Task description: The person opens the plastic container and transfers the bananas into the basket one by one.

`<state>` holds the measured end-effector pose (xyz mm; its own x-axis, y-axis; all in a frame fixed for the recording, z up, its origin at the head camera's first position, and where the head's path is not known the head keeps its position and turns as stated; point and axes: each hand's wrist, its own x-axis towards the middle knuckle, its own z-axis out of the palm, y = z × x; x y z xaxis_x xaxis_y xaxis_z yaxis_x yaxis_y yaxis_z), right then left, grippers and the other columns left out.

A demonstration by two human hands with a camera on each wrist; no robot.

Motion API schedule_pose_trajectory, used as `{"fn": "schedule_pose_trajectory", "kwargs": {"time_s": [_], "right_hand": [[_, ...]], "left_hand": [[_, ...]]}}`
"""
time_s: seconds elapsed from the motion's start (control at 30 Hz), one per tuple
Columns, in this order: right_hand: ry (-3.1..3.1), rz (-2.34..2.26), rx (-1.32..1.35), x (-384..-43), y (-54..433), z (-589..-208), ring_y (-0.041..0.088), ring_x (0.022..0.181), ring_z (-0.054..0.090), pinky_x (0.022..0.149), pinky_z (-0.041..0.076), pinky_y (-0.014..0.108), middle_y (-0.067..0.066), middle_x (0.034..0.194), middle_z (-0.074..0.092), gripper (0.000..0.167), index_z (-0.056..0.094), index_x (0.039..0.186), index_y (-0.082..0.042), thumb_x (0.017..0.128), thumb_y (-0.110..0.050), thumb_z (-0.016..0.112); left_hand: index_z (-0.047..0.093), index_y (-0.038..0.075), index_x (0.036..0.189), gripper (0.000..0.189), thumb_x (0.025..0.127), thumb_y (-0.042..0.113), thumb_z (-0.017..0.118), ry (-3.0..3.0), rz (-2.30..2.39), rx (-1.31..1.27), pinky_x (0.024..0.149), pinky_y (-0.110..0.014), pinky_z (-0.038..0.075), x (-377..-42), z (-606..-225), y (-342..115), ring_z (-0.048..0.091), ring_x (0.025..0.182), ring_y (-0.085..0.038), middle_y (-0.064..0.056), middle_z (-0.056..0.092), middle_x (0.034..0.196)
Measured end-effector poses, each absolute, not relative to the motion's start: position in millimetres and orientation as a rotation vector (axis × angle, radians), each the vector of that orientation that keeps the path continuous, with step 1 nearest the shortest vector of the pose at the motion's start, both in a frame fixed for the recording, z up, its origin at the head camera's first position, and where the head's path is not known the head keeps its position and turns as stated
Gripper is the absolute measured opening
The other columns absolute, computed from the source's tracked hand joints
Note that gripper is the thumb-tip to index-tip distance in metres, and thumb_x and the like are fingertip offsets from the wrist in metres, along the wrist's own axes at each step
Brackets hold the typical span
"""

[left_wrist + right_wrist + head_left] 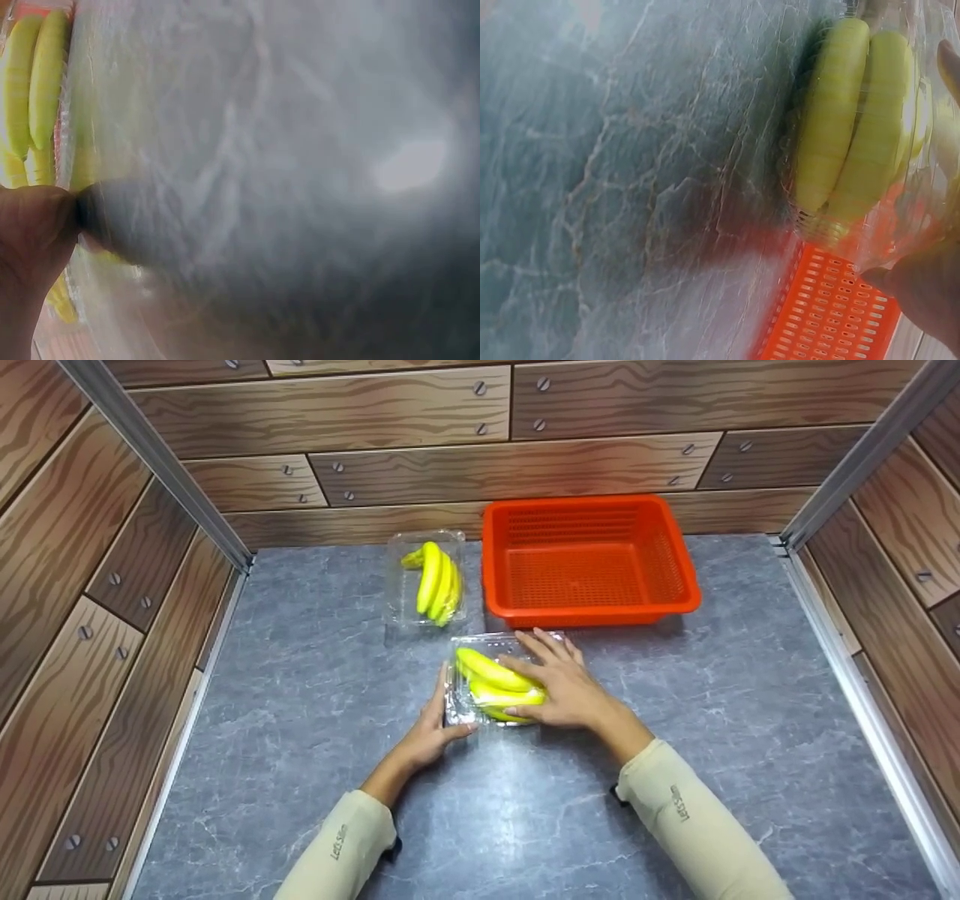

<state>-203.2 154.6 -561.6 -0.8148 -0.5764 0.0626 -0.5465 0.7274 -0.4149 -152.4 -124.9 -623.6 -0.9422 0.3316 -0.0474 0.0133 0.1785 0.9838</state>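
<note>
From my station I had two clear plastic boxes in sight on the grey marbled tabletop [315,675]. The nearer clear rectangular plastic box [459,711] stood at the middle, with curved yellow bananas [499,672] inside, lying crosswise. The farther clear plastic box [398,598] stood beyond it and a little left, holding a bunch of yellow bananas [437,581]. Right of that one, near the far wood-patterned wall [442,472], sat an orange-red perforated plastic basket [592,611] with a bare floor.

My left hand [429,736] lay against the nearer box's left side, its fingers extended and its thumb spread away to the near-left corner. My right hand [564,687] lay over the right part of the same box, fingers fanned out toward the far left, its thumb on the near side. Neither was clenched.

Both forearms, in pale sleeves [697,817], came in from the near edge and angled inward, the right hand reaching farther than the left.
</note>
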Motion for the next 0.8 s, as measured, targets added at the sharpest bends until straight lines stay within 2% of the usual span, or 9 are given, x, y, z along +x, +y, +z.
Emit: {"fn": "schedule_pose_trajectory", "kwargs": {"time_s": [0.37,0.8], "right_hand": [[2.844,-0.638,-0.949,-204.1,155.9,-560.4,0.04,0.168,0.018,0.128,0.015,0.079,0.009,0.18,0.024,0.086,0.048,0.161,-0.036,0.087,-0.069,0.075],[2.829,-0.638,-0.962,-203.5,156.3,-557.6,0.04,0.168,0.019,0.128,0.015,0.079,0.005,0.181,0.022,0.082,0.049,0.161,-0.036,0.089,-0.068,0.073]], "left_hand": [[-0.007,0.01,0.172,0.12,0.089,0.011,0.079,2.193,1.864,0.334,0.138,-0.058,0.004,-152.3,-621.5,-123.8,0.004,0.169,-0.04,-0.019,0.003,0.181],[-0.008,0.014,0.172,0.121,0.089,0.012,0.079,2.202,1.83,0.306,0.138,-0.056,0.003,-153.3,-622.9,-124.0,0.002,0.17,-0.035,-0.015,0.0,0.182]]}}
